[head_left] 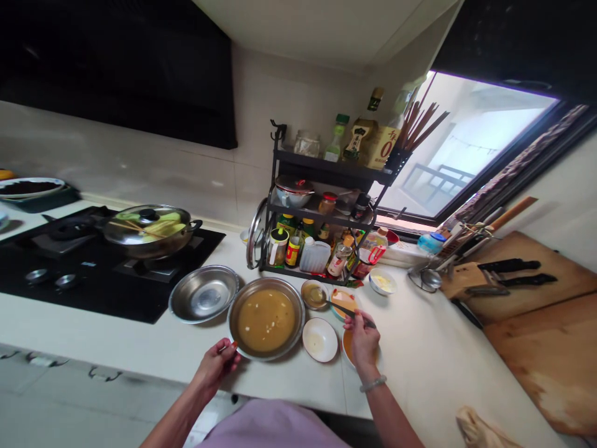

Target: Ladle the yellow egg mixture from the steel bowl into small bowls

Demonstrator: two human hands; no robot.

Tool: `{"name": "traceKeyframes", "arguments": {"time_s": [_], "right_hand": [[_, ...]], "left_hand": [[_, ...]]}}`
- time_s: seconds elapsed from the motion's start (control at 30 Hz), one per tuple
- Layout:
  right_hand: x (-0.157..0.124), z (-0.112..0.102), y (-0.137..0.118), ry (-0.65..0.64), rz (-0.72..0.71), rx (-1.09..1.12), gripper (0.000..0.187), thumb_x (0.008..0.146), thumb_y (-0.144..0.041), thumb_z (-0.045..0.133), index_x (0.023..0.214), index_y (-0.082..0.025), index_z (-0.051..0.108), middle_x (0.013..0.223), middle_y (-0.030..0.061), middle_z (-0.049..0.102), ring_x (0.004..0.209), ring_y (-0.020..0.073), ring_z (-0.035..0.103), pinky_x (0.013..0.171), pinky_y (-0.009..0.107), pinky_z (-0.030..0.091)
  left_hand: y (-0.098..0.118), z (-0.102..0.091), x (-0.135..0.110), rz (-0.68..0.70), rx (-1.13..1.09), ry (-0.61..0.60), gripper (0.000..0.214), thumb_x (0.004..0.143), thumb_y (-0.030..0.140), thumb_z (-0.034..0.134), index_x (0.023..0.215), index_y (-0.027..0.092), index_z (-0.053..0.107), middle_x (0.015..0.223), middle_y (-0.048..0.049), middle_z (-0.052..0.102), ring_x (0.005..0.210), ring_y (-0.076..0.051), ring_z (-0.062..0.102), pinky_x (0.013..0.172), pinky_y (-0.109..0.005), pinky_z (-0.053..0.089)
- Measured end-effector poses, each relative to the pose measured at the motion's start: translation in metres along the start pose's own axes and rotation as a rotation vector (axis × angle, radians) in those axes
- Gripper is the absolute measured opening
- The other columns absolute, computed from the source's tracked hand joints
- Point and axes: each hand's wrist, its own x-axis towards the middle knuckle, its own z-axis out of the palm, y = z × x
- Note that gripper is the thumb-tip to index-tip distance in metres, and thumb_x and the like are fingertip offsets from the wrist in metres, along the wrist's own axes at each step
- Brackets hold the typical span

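Observation:
My left hand [218, 367] grips the near-left rim of a steel basin [232, 336], thumb at the edge. Brownish broth [265, 320] with small pale bits fills much of the basin. My right hand [364, 342] is closed round the dark handle of a ladle [314, 295]. The ladle's round head, with some liquid in it, is just right of the basin. Close by are a white bowl [321, 341] with a little residue and a small dish [344, 300] with orange contents. Under my right hand, another dish [347, 350] with orange contents is partly hidden.
Left of the basin stands a second steel basin [205, 295]. A lidded pan [147, 233] sits on the black hob [97, 298]. Behind is a black rack [321, 218] of bottles and jars. To the right are a small bowl [383, 283], a knife block [466, 280] and cutting boards [536, 354].

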Motion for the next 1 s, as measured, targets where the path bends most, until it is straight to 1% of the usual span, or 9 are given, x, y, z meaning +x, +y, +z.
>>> {"name": "traceKeyframes", "arguments": {"time_s": [0.1,0.2,0.37,0.5,0.63,0.73,0.83,0.9,1.0], "right_hand": [[0.0,-0.002,-0.001,0.025,0.014,0.014,0.03,0.071,-0.044,0.063,0.086,-0.019,0.059,0.055,-0.0011,0.064,0.046,0.017,0.058,0.049,0.03,0.05],[-0.003,-0.002,-0.008,0.005,0.013,0.044,0.031,0.07,-0.044,0.064,0.086,-0.018,0.059,0.055,-0.0006,0.064,0.046,0.0168,0.058,0.048,0.029,0.049],[-0.015,0.002,-0.023,-0.096,0.001,0.086,0.03,0.072,-0.044,0.066,0.087,-0.019,0.058,0.058,0.0006,0.065,0.049,0.0176,0.06,0.046,0.028,0.048],[-0.031,0.008,-0.024,-0.207,-0.023,0.035,0.033,0.077,-0.048,0.065,0.09,-0.018,0.059,0.058,0.0017,0.065,0.048,0.0181,0.061,0.046,0.028,0.049],[-0.051,0.01,-0.02,-0.381,-0.212,-0.08,0.029,0.087,-0.044,0.058,0.096,-0.017,0.065,0.062,0.0015,0.066,0.045,0.0146,0.06,0.049,0.028,0.053],[-0.062,0.006,-0.02,-0.556,-0.418,-0.122,0.021,0.092,-0.032,0.053,0.101,-0.02,0.068,0.079,0.0048,0.068,0.053,0.0135,0.062,0.051,0.027,0.055],[-0.061,0.0,-0.02,-0.672,-0.601,-0.159,0.024,0.091,-0.022,0.052,0.106,-0.023,0.069,0.1,0.0096,0.069,0.066,0.0157,0.066,0.053,0.028,0.056],[-0.053,-0.004,-0.02,-0.645,-0.672,-0.195,0.026,0.091,-0.02,0.051,0.108,-0.023,0.069,0.105,0.0108,0.068,0.068,0.0163,0.067,0.054,0.028,0.057],[-0.037,-0.007,-0.018,-0.508,-0.672,-0.281,0.023,0.091,-0.023,0.049,0.103,-0.021,0.069,0.094,0.0087,0.069,0.061,0.015,0.065,0.055,0.029,0.056]], "left_hand": [[-0.001,0.0,0.0,0.01,0.001,-0.011,0.039,0.056,0.021,0.084,0.069,0.019,0.047,0.055,0.0036,0.06,0.049,-0.009,0.056,0.046,-0.018,0.042],[0.0,0.0,0.0,0.015,0.007,-0.022,0.04,0.055,0.024,0.085,0.069,0.019,0.047,0.054,0.003,0.06,0.049,-0.009,0.056,0.046,-0.018,0.042],[0.001,0.0,-0.001,0.012,0.02,-0.025,0.041,0.054,0.026,0.086,0.068,0.019,0.048,0.053,0.0025,0.059,0.048,-0.009,0.056,0.046,-0.018,0.042],[0.003,0.002,-0.003,0.019,0.009,-0.027,0.041,0.054,0.025,0.085,0.069,0.019,0.048,0.053,0.0028,0.06,0.048,-0.009,0.056,0.046,-0.018,0.042],[0.004,0.003,-0.006,0.018,0.012,-0.019,0.039,0.056,0.024,0.084,0.069,0.019,0.047,0.052,0.0027,0.06,0.048,-0.01,0.056,0.046,-0.018,0.042],[0.005,0.004,-0.007,0.014,0.01,-0.012,0.039,0.056,0.023,0.083,0.069,0.019,0.047,0.053,0.0024,0.06,0.049,-0.01,0.056,0.046,-0.018,0.042],[0.004,0.004,-0.007,0.021,0.008,-0.014,0.04,0.056,0.024,0.084,0.069,0.019,0.046,0.053,0.0031,0.06,0.049,-0.009,0.056,0.046,-0.018,0.041],[0.004,0.003,-0.006,0.024,0.006,-0.02,0.041,0.055,0.025,0.085,0.069,0.019,0.046,0.053,0.0033,0.059,0.049,-0.009,0.055,0.046,-0.018,0.041],[0.002,0.001,-0.004,0.023,0.009,-0.023,0.042,0.054,0.025,0.085,0.07,0.019,0.047,0.053,0.0034,0.059,0.049,-0.009,0.056,0.046,-0.017,0.041]]}}
